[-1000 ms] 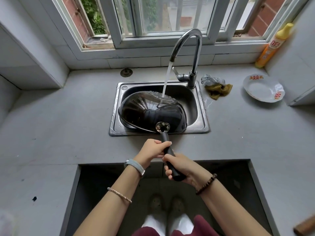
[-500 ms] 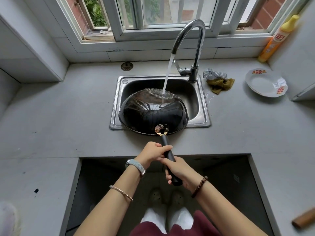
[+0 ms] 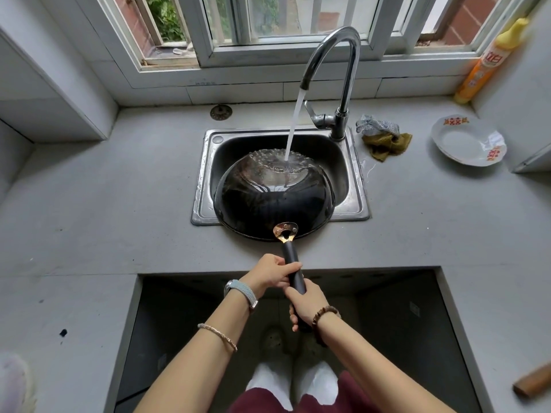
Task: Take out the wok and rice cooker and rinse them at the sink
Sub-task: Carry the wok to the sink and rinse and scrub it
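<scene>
1. The wok (image 3: 274, 198) is at the sink (image 3: 205, 174). Its dark bowl is tilted and, as far as the glare allows, seems turned underside up. The near rim overhangs the sink's front edge, above the table (image 3: 104, 204).
2. Water (image 3: 293, 126) runs from the faucet (image 3: 343, 55) and splashes on the wok's far side.
3. Both hands are clamped round the wok's black handle (image 3: 290, 257). The left hand (image 3: 269, 274) is nearer the bowl and the right hand (image 3: 307, 302) is just behind it, toward the handle's end.
4. Right of the sink an olive cloth (image 3: 386, 143) lies touching a grey scrubber (image 3: 375, 125). Further right is a white plate (image 3: 465, 144).
5. An orange bottle (image 3: 489, 64) stands in the far right corner.
</scene>
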Demonstrator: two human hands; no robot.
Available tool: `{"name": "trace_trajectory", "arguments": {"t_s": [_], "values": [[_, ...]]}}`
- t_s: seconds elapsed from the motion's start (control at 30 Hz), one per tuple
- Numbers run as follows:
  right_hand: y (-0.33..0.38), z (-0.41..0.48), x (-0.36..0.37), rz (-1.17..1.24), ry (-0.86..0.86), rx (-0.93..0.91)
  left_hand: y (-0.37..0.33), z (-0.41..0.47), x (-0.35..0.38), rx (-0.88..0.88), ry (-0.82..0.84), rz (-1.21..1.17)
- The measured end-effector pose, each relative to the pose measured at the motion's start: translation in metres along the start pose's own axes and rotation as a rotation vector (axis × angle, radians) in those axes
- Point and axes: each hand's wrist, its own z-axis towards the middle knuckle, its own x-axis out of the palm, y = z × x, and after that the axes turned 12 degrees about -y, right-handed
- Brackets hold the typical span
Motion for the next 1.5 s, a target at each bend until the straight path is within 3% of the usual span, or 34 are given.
{"name": "trace_trajectory", "arguments": {"t_s": [0.33, 1.5], "values": [[-0.031, 0.006, 0.011, -0.058, -0.092, -0.032, 0.025, 0.003, 0.017, 0.005, -0.049, 0.198], [-0.039, 0.010, 0.013, -0.041, -0.092, -0.031, 0.032, 0.003, 0.019, 0.017, -0.035, 0.224]]}}
